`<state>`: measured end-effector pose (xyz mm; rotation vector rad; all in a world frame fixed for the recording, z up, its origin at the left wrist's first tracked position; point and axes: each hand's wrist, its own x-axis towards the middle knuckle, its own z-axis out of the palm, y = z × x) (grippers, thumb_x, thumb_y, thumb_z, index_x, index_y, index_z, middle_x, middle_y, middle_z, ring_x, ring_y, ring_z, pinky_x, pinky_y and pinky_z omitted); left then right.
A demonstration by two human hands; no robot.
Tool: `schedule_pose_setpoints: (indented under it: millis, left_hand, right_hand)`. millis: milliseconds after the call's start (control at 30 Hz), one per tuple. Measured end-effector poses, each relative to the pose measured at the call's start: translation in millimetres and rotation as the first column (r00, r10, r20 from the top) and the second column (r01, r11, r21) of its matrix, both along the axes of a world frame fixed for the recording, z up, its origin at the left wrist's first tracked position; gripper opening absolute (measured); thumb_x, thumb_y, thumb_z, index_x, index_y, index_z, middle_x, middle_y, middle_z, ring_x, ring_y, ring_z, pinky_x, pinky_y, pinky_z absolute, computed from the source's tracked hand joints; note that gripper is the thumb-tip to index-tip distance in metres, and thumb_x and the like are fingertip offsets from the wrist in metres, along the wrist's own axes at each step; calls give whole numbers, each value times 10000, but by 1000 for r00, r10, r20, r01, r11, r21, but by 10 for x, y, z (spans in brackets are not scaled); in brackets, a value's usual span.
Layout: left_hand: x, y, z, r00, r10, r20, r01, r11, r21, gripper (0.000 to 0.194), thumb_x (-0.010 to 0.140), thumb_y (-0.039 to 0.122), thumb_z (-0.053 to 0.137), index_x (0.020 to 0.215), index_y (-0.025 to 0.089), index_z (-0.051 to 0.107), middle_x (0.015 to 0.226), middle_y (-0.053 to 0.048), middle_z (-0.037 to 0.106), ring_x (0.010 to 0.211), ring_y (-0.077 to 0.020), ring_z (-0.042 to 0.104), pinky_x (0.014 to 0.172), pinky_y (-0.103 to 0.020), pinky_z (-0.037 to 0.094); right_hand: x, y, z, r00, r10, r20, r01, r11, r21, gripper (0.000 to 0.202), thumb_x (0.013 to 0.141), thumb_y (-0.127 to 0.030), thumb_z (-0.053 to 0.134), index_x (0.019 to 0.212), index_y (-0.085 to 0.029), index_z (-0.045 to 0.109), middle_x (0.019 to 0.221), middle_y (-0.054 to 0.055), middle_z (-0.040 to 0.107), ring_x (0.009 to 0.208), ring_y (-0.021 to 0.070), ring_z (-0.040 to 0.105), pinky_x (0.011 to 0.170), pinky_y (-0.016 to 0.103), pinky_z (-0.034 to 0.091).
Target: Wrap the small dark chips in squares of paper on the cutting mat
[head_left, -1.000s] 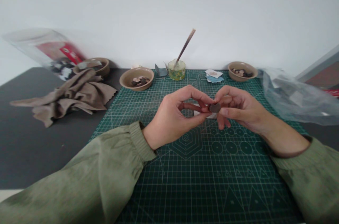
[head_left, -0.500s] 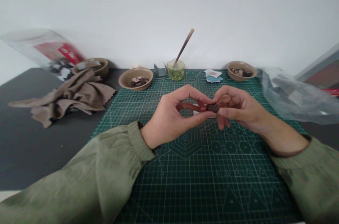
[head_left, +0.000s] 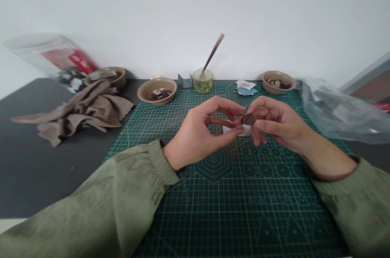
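Observation:
A small dark brown piece (head_left: 249,120) is between the fingertips of both hands, above the green cutting mat (head_left: 225,209). My right hand (head_left: 276,124) pinches it from the right with thumb and index finger. From the left, my left hand (head_left: 207,128) has its fingertips at the piece's edge, with a gap between thumb and index finger; whether it still grips the piece is hard to tell. Partly hidden below the hands lies a white paper (head_left: 246,130) on the mat.
Along the back stand a bowl of small pieces (head_left: 157,91), a green glass cup (head_left: 203,81) with a stick, paper cards (head_left: 246,87) and another bowl (head_left: 278,82). A brown cloth (head_left: 88,111) lies left, a plastic bag (head_left: 341,111) right.
The brown piece has moved slightly right and up with my right hand. My left thumb has come away from its front, and more of the white paper shows.

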<state>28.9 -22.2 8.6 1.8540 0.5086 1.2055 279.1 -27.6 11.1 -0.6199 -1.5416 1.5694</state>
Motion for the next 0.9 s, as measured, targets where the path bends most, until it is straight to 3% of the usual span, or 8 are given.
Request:
schedule_pose_setpoints:
  millis: [100,333,500,667,900]
  left_hand:
    - [-10,14,4,999,9,-43,-6,999,52,483,886,106,883,1329,190,710,1303,-101,749,1130,-210,773,935,-326,709]
    - [-34,44,9,980,131,-151,-101,977,190,498,882,137,887,1345,196,714,1270,-96,773,1111,-214,759,941,-351,658]
    - [-32,39,16,983,165,-83,-135,948,287,412,905,219,909,1274,207,726,1201,-82,762,1041,-196,747,873,-334,640]
    - [-23,34,39,984,159,-76,-127,938,323,237,945,201,868,1149,211,747,1140,-76,778,1029,-194,725,823,-322,627]
    - [-15,-11,78,981,177,-77,-147,944,295,171,957,248,873,1091,206,774,1021,-60,790,907,-170,728,777,-304,614]
  right_hand:
    - [7,10,-4,998,-67,17,67,997,24,228,989,-284,863,1174,-239,738,1011,39,861,596,145,776,490,214,544]
    - [12,10,-6,994,-95,49,94,995,37,218,1003,-284,844,1200,-257,754,1115,50,858,598,137,771,464,206,525]
    - [17,9,-18,998,-31,57,30,999,12,217,1008,-258,837,1184,-252,709,1108,50,858,629,150,792,490,208,557]
    - [-6,8,-3,999,11,53,-10,1000,-14,246,995,-247,851,1179,-230,688,907,12,834,630,156,799,466,169,536]
    - [12,2,-15,999,-5,44,6,1000,-6,327,982,-339,865,1240,-215,707,1057,74,836,657,172,804,457,192,548]
